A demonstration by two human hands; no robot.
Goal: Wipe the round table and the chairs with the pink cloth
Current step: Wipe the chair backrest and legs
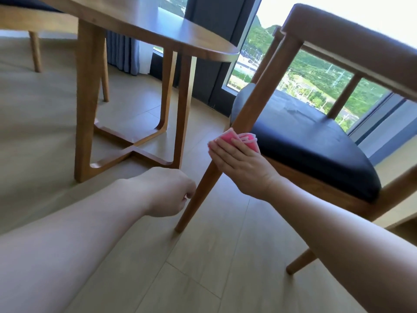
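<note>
My right hand (239, 164) grips the pink cloth (244, 140) around the front leg of a wooden chair (320, 46), just below its black padded seat (316, 145). The cloth is wrapped on the leg, and my fingers cover part of it. My left hand (168, 192) hangs low beside the same leg, fingers curled in, holding nothing that I can see. The round wooden table (203, 39) stands to the upper left, seen from below its rim, with crossed braces between its legs.
A second chair (33, 21) sits behind the table at the far left. A tall window (316, 82) and dark curtains (121, 53) close off the back. Pale wood-look floor (214, 267) spreads under everything.
</note>
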